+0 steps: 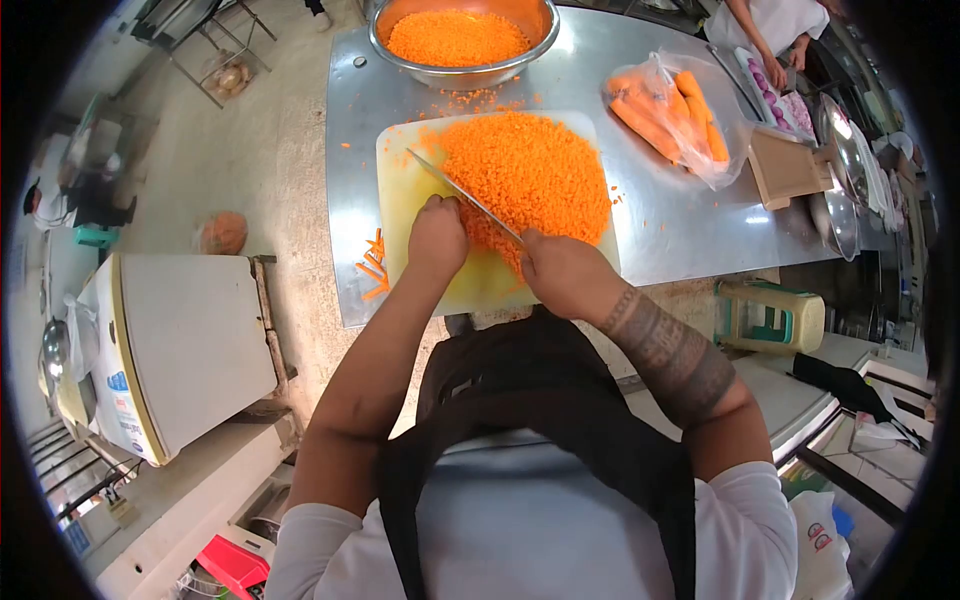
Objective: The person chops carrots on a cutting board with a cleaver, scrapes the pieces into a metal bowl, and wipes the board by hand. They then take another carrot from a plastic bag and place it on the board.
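Note:
My right hand (568,272) grips a kitchen knife (466,198) by its handle. The blade slants up and to the left, along the near left side of a big heap of finely chopped carrot (535,175). My left hand (438,238) is closed, its curled fingers beside the blade at the heap's left edge; what they hold, if anything, is hidden. Under both hands lies a pale yellow-green cutting board (402,190). A few carrot sticks (373,268) rest on the metal table just left of the board.
Behind the board, a steel bowl (465,72) contains more chopped carrot. Whole peeled carrots (645,122) lie in a clear plastic bag to the right on the metal table (680,235). At the far right, another person's hands (775,70) work over a tray with purple onions (765,95).

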Demonstrator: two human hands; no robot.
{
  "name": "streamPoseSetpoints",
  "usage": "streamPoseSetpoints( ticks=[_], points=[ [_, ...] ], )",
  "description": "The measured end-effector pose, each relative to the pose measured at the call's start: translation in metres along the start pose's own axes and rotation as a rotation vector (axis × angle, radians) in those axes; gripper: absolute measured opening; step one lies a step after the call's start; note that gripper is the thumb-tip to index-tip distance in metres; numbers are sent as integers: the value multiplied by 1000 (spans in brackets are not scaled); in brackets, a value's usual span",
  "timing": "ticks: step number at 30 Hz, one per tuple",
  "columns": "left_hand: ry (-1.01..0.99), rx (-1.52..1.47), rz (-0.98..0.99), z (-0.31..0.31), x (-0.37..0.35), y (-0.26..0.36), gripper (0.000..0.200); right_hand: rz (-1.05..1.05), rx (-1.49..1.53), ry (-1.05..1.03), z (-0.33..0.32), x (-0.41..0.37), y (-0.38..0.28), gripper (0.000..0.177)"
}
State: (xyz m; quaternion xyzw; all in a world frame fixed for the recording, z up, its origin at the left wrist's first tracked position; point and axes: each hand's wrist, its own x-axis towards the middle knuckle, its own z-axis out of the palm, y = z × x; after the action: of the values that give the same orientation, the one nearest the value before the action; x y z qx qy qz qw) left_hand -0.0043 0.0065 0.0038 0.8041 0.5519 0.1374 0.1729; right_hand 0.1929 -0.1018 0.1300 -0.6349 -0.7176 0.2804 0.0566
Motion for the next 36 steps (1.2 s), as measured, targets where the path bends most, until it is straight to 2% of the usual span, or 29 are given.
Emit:
streamPoseSetpoints(
  ticks=[3, 5, 11, 14, 18, 21, 23, 24, 26, 29, 32, 33, 36],
  points=[
    [-90, -29, -59, -18, -7, 12, 13, -6, 8, -19, -2, -7, -5, 23],
    [-87, -27, -47, -15, -9, 7, 14, 4, 56, 5, 27, 3, 8, 23],
    [-79, -17, -35, -21, -18, 7, 18, -66, 19, -11, -5, -7, -10, 23],
    [-71, -34, -33, -17, -21, 2, 20, 6, 33, -42, 34, 10, 5, 25],
    [-110, -22, -42, -22, -24, 0, 22, -12, 38, -34, 9, 8, -17, 25],
    [-121, -19, -39, -23, -26, -2, 24, -24, 44, -32, 15, 3, -17, 26],
    [-16, -37, 23, -18, -31, -4, 25, 11, 44, -35, 42, 15, -8, 27],
    [41, -43, 50, -18, -32, -7, 26, -4, 43, -31, 35, 15, -13, 27],
    [11, -62, 25, -22, -34, -7, 26, -22, 51, -23, 16, 9, -27, 27],
    [-33, -75, 20, -26, -34, -10, 28, -13, 80, 32, 39, 5, -24, 26],
    [-37, -100, 71, -27, -34, -13, 30, 75, 102, -69, 41, 12, -29, 27],
    [-38, -109, 91, -31, -37, -15, 31, 51, 114, -45, 39, 7, -34, 27],
    [-181, -90, 66, -40, -37, -15, 36, 33, 134, 15, 35, 1, -42, 27]
  ],
)
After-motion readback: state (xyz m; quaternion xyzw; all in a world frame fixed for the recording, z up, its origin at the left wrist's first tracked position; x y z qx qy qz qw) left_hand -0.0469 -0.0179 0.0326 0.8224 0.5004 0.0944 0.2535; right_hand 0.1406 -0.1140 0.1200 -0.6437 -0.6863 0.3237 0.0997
